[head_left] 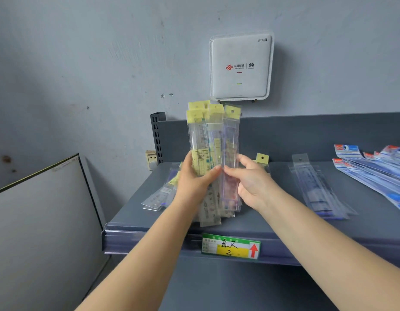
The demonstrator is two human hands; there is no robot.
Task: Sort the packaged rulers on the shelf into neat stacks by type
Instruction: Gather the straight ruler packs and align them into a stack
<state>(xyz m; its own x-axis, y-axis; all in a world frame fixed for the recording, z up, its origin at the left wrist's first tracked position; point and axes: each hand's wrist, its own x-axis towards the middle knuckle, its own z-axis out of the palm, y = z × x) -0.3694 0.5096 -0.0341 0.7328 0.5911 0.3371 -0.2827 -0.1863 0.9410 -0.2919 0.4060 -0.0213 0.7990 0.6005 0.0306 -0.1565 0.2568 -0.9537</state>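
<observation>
A person's left hand (194, 178) grips an upright bundle of yellow-topped packaged rulers (211, 142) above a grey shelf (273, 221), fingers curled around its middle, while the right hand (250, 180) pinches the rightmost packet (230, 153) between thumb and fingertips. At nine o'clock from the bundle a few loose packets (159, 196) lie on the shelf; at three o'clock lies a stack of clear-sleeved rulers (316, 187), and farther right a fan of blue-and-red packaged rulers (374, 169). A green-and-yellow price label (230, 246) sits on the shelf's front edge at six o'clock, and a white router (240, 66) hangs on the wall at twelve.

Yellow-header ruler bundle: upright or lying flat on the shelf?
Upright. The yellow-header ruler bundle stands on end, headers up, lower ends at the shelf; left hand grips it, right hand pinches one pack.
</observation>
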